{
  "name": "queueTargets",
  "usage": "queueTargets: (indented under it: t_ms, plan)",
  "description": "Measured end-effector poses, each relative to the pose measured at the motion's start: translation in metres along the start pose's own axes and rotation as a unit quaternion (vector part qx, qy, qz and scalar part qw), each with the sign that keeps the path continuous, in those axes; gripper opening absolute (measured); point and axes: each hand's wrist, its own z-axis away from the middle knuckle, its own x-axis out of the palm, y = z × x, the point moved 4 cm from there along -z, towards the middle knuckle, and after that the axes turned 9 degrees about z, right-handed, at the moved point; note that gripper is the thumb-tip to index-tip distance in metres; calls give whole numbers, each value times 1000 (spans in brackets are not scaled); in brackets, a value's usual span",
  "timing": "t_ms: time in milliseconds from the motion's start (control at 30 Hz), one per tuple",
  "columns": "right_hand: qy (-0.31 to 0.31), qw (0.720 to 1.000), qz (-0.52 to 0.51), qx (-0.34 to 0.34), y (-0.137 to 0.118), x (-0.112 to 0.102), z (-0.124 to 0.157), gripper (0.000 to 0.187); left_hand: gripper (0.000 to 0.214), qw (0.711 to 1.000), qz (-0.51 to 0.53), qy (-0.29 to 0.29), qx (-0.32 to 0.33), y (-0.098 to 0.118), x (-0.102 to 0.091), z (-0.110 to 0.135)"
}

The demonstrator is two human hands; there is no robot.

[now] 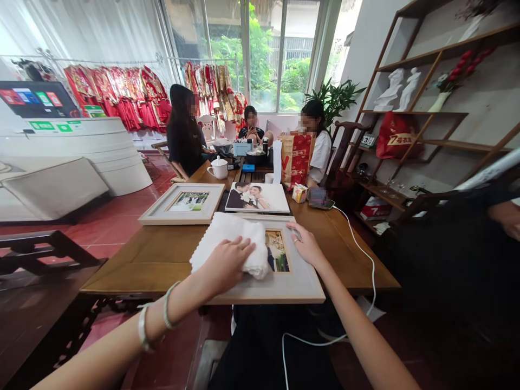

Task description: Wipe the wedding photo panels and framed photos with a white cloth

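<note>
A wood-edged picture frame (303,284) with a wide grey mat and a small photo in its middle lies flat at the table's near edge. My left hand (231,262) presses a folded white cloth (219,233) onto the left half of this frame, its fingers stretched out flat over the cloth. The cloth hides that half and part of the photo. My right hand (305,244) rests on the frame's right side, fingers extended over the mat, holding nothing.
Behind lie a second picture frame (152,212) and a wedding photo panel (280,197). A lidded white mug (219,168), a red paper bag (296,161), a small box (299,193) and a phone (320,199) with a white cable (368,260) share the wooden table (345,254). Several people sit around it.
</note>
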Motion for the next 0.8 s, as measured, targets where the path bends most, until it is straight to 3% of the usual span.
queueTargets:
  t_ms: [167,333,500,633,800]
  plan:
    - [-2,1000,1,1,-1,0,0,43,63,997,30,-67,-3,35,-3,40]
    - [-10,1000,-2,5,-1,0,-1,44,74,997,72,-29,-3,36,7,47]
    - [-12,1000,1,5,0,0,0,43,82,995,97,36,1,1,18,22]
    - [-9,1000,-1,3,1,0,0,43,75,995,77,69,-10,-26,17,-10]
    - [6,1000,-12,-10,4,2,-1,43,60,994,67,89,-18,-42,10,-46]
